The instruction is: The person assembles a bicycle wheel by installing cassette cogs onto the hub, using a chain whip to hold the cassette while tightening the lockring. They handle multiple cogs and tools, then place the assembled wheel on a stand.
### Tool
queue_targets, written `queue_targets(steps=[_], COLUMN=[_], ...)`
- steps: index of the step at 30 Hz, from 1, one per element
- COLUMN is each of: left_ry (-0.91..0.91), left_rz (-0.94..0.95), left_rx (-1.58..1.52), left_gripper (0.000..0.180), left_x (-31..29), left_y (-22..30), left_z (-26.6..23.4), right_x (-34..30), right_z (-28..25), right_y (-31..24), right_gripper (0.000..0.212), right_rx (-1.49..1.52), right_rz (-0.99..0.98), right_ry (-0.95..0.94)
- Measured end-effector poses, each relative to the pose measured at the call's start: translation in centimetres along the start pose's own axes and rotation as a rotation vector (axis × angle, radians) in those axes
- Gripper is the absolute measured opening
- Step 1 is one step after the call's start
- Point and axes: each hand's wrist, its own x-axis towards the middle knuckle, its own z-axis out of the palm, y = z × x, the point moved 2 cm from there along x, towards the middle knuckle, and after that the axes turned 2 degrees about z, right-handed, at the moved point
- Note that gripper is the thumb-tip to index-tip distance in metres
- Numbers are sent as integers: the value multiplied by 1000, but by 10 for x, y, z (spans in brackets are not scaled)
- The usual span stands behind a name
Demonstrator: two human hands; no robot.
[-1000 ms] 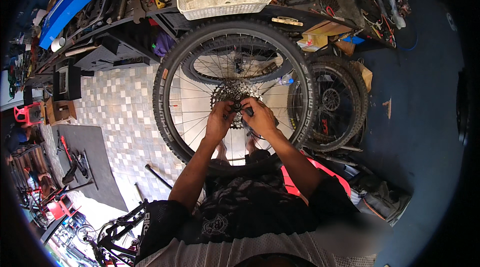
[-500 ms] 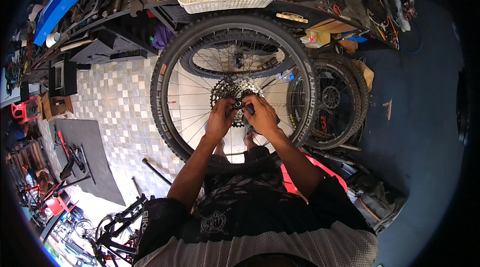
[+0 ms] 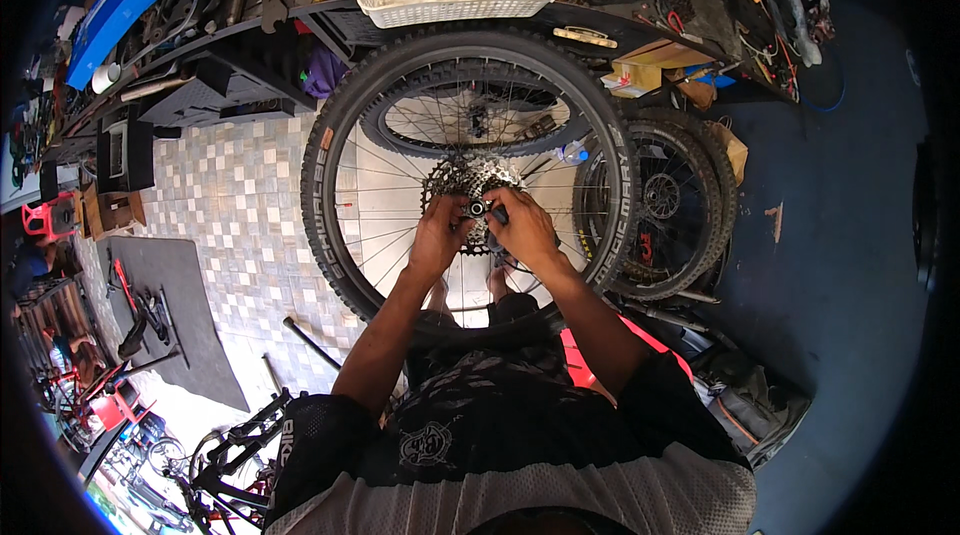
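A bicycle wheel with a black knobbly tyre (image 3: 322, 197) lies in front of me, its cassette (image 3: 498, 175) of dark and silver sprockets facing up. At its centre sits the round end of the hub (image 3: 478, 208). My left hand (image 3: 436, 237) is closed, thumb and fingertips pinching the left side of that hub end. From the right, my right hand (image 3: 527, 235) closes on the same spot with bent fingers. A small dark piece (image 3: 498, 218) shows by the right thumb; its kind cannot be made out. The fingers hide part of the cassette.
Beyond the wheel, a white plastic basket (image 3: 455, 10) stands on a cluttered workbench with tools. Another wheel (image 3: 400, 140) lies beneath mine, and more wheels (image 3: 665, 200) lean at the right. A red piece (image 3: 575, 360) is beside my right forearm. A dark mat (image 3: 175, 315) covers floor at left.
Both hands stay at the hub end, with only slight shifts of the fingers. The wheel has not visibly moved.
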Motion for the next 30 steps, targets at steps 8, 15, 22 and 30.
queue_targets(steps=[8,15,22,30], left_ry=[-51,-69,-25,-231], left_rz=[-20,68,46,-410], left_rx=[38,343,384,-1427], left_gripper=[40,38,44,91], left_x=[4,3,3,-16], left_y=[5,13,37,103], left_z=[-8,-12,-20,-26], right_x=[4,3,-9,-26], right_z=[-6,-6,-23,-73], right_y=[-6,-8,-22,-91], right_gripper=[25,28,35,53], right_rx=[-103,-177,-60,-63], right_rz=[57,60,52,-438], right_ry=[-41,-51,42,454])
